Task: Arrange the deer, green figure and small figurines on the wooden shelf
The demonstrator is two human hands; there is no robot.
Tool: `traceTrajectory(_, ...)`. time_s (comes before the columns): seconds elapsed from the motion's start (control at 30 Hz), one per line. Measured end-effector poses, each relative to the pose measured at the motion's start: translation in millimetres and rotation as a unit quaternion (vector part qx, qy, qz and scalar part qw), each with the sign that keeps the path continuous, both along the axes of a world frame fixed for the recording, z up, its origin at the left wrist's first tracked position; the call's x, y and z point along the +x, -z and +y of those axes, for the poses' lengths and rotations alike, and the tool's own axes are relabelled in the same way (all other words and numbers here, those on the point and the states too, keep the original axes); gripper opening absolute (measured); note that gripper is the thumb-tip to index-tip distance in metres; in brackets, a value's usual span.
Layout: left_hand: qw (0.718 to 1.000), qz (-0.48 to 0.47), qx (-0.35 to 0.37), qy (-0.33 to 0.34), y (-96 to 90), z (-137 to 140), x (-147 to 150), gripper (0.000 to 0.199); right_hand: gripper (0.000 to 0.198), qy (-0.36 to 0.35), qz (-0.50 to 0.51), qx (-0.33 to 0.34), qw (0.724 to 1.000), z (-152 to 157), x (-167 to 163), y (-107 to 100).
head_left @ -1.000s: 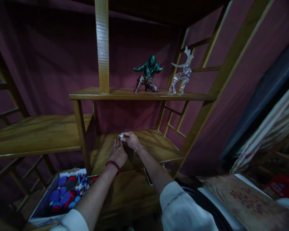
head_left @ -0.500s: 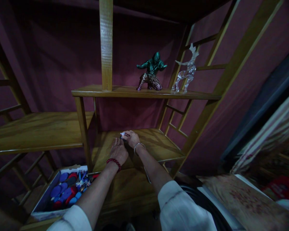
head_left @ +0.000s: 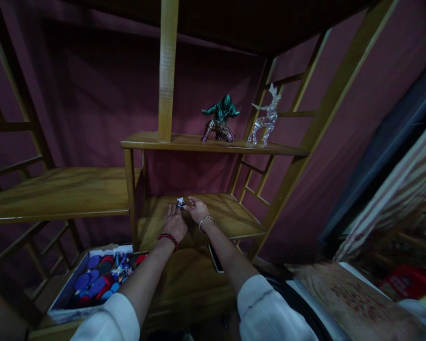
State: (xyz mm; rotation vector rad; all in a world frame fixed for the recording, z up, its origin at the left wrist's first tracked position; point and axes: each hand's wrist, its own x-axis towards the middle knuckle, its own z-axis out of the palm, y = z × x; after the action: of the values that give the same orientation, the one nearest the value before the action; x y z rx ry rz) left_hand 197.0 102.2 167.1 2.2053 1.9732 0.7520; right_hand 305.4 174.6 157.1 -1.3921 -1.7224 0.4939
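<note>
A small figurine (head_left: pixel 181 202) with a white upper part and dark lower part stands upright on the lower wooden shelf (head_left: pixel 227 213). My left hand (head_left: pixel 175 223), with a dark red bead bracelet, rests on the shelf just in front of it, fingers stretched out. To its right is my right hand (head_left: pixel 198 210), wearing a silver bangle. Its thumb and fingers are apart, close beside the figurine; whether the thumb touches it I cannot tell.
On the shelf above stand a green and bronze crouching figure (head_left: pixel 219 118) and a clear deer ornament (head_left: pixel 266 118). At lower left, an open box (head_left: pixel 66 312) holds blue and red discs and small figures. A phone-like dark slab (head_left: pixel 216 260) lies beneath my right forearm.
My right hand's fingers have let go of the figurine and drawn slightly right, so more of it shows. My left hand stays nearly in place. The camera view has shifted a little.
</note>
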Motion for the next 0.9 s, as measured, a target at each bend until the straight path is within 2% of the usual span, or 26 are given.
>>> traceTrajectory(0.23, 0.999, -0.029, 0.015, -0.012, -4.5, -16.9, 0.8, 0.05, 0.03, 0.027, -0.037, 0.019, 0.999, -30.6, 4.6, -8.0)
traceTrajectory(0.43, 0.998, -0.044, 0.04, -0.004, -10.5, -44.1, 0.2, 0.033, 0.018, 0.003, -0.037, 0.014, 0.999, -64.1, -2.3, -10.4)
traceTrajectory(0.57, 0.996, -0.062, 0.058, -0.002, -9.9, -63.2, -2.7, 0.031, 0.019, -0.013, -0.043, 0.023, 0.999, -88.0, -11.1, -7.6)
traceTrajectory(0.73, 0.99, -0.113, 0.081, -0.002, -3.0, -83.8, -9.8, 0.03, 0.022, -0.029, -0.076, 0.083, 0.993, -118.7, -23.6, -5.5)
traceTrajectory(0.9, 0.985, -0.138, 0.101, 0.001, 4.9, -100.9, -18.0, 0.029, 0.025, -0.039, -0.075, 0.1, 0.991, -141.2, -33.1, -3.6)
